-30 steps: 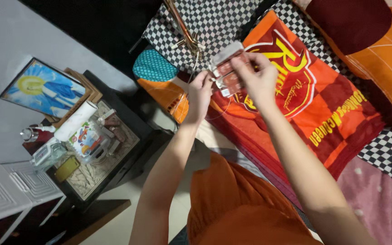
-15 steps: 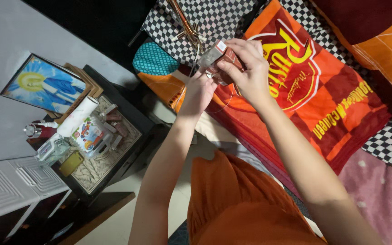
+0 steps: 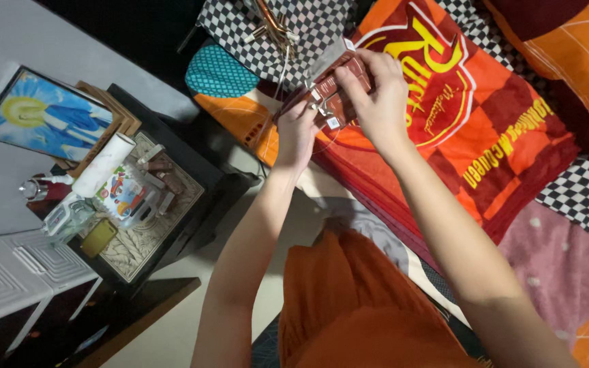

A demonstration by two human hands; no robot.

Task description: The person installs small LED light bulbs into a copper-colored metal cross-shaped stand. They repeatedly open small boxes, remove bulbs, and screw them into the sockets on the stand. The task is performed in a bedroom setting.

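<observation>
A small reddish-brown box with a pale flap (image 3: 332, 85) is being held up over the bed, above the red and orange blanket with yellow lettering (image 3: 472, 129), and both hands are working on it. The right hand (image 3: 376, 95) is curling over the box from above, fingers closed around its upper side, while the left hand (image 3: 300, 133) is gripping the lower corner from beneath, thumb and fingers pinching tight. The pale flap is standing open at the top end of the box. Just beyond the box, a black and white checkered sheet (image 3: 294, 48) is showing, with a teal patterned cushion (image 3: 221, 71) lying beside it at the bed's edge. Well off to the left, a dark bedside table (image 3: 185, 167) is carrying a clutter of small bottles and a white cylindrical container (image 3: 103, 165), and a framed blue and yellow picture (image 3: 42, 119) is leaning against the grey wall. An orange garment (image 3: 363, 307) is filling the bottom of the view.
</observation>
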